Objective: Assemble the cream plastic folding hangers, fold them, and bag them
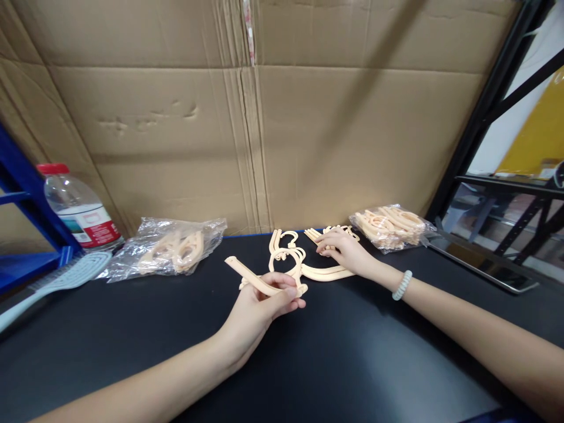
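Note:
My left hand [268, 299] is closed around a cream plastic hanger piece [251, 274], a long flat arm that sticks out up and to the left above the table. Just behind that hand, other cream hanger parts show, among them a ring-shaped piece [285, 252] and long curved arms [326, 274]. Farther back, my right hand [341, 249] reaches into a group of slim cream bars [312, 234], its fingers bent down and close together. Whatever lies under those fingertips is hidden. A pale beaded band circles the right wrist.
Clear bags of cream hanger parts lie at left [176, 249] and right [390, 226]. A bottle with a red cap [81, 205] and a light blue hairbrush [74, 275] are far left. A phone [482, 261] lies right. Cardboard [176, 135] walls off the back.

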Action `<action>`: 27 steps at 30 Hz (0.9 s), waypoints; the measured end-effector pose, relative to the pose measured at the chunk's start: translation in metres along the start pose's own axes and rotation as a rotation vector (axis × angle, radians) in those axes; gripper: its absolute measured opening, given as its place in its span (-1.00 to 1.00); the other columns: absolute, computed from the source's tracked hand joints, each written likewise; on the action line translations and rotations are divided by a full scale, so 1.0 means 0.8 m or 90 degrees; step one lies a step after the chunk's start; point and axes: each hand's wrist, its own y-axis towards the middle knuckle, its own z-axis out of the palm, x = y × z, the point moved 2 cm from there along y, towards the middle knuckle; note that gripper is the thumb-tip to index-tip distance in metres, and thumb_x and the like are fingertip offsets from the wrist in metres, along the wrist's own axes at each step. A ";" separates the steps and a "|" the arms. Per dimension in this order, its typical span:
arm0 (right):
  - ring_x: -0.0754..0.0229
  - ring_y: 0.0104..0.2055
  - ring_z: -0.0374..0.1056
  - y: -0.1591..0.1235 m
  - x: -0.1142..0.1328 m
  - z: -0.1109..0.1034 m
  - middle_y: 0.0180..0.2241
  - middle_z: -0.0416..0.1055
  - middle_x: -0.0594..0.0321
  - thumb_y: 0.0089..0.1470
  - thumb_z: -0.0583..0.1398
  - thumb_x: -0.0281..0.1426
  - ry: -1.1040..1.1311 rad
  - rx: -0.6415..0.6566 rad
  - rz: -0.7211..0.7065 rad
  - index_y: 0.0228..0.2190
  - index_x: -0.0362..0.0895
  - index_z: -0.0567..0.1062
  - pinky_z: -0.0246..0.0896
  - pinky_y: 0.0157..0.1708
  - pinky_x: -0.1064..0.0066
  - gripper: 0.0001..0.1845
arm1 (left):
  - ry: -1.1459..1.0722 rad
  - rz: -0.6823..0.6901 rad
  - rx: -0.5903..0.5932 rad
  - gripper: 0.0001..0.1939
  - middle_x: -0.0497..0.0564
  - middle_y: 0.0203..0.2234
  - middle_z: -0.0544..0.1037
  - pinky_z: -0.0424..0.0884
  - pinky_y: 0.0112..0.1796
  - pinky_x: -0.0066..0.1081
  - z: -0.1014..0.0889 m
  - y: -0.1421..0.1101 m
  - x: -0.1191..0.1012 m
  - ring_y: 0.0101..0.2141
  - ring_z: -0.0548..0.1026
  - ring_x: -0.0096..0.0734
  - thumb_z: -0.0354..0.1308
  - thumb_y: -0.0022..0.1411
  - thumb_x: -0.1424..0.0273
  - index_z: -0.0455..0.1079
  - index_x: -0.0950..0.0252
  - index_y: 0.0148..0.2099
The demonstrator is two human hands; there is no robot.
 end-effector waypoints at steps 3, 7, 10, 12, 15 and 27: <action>0.11 -0.27 0.42 0.000 0.005 -0.010 -0.28 0.54 0.15 0.11 0.15 -0.42 0.158 -0.087 0.103 -0.34 -0.10 0.54 0.32 -0.20 0.18 -0.86 | 0.006 0.000 -0.001 -0.81 -0.06 -0.46 0.54 0.49 -0.25 -0.55 0.001 -0.001 -0.001 -0.37 0.59 -0.43 0.41 -0.01 0.39 0.50 0.36 -0.34; 0.21 -0.36 0.44 -0.010 0.027 -0.020 -0.27 0.52 0.15 0.11 0.18 -0.25 0.442 -0.180 0.204 -0.27 -0.11 0.48 0.35 -0.35 0.33 -0.79 | -0.005 -0.006 -0.009 -0.81 -0.03 -0.43 0.58 0.49 -0.25 -0.55 0.002 -0.001 -0.002 -0.36 0.60 -0.41 0.41 -0.01 0.41 0.54 0.36 -0.31; 0.19 -0.21 0.44 -0.024 0.051 -0.020 -0.12 0.48 0.14 0.05 0.25 -0.22 0.604 -0.187 0.233 -0.29 -0.09 0.51 0.34 -0.17 0.29 -0.77 | -0.008 -0.014 -0.017 -0.78 0.02 -0.39 0.60 0.50 -0.24 -0.53 0.001 -0.001 -0.001 -0.36 0.60 -0.39 0.41 -0.02 0.42 0.56 0.37 -0.27; 0.20 -0.19 0.43 -0.034 0.065 -0.015 -0.11 0.48 0.13 0.02 0.28 -0.21 0.665 -0.171 0.280 -0.30 -0.11 0.54 0.31 -0.09 0.28 -0.75 | -0.005 -0.015 -0.019 -0.76 0.05 -0.38 0.61 0.51 -0.23 -0.52 0.000 -0.002 -0.001 -0.36 0.60 -0.38 0.41 -0.02 0.44 0.57 0.38 -0.25; 0.25 -0.24 0.40 -0.043 0.079 -0.005 -0.21 0.50 0.17 -0.04 0.33 -0.24 0.734 -0.163 0.337 -0.35 -0.13 0.57 0.29 -0.08 0.31 -0.77 | 0.003 -0.008 -0.014 -0.77 0.07 -0.41 0.61 0.51 -0.23 -0.51 0.000 -0.002 -0.002 -0.36 0.59 -0.38 0.40 -0.01 0.45 0.58 0.40 -0.24; 0.25 -0.21 0.37 -0.056 0.102 0.011 -0.19 0.43 0.24 -0.15 0.39 -0.40 0.761 -0.102 0.397 -0.10 -0.04 0.46 0.26 -0.07 0.30 -0.49 | -0.012 -0.006 0.010 -0.82 0.09 -0.29 0.60 0.52 -0.25 -0.50 -0.001 0.000 -0.003 -0.36 0.60 -0.34 0.38 -0.04 0.49 0.59 0.40 -0.30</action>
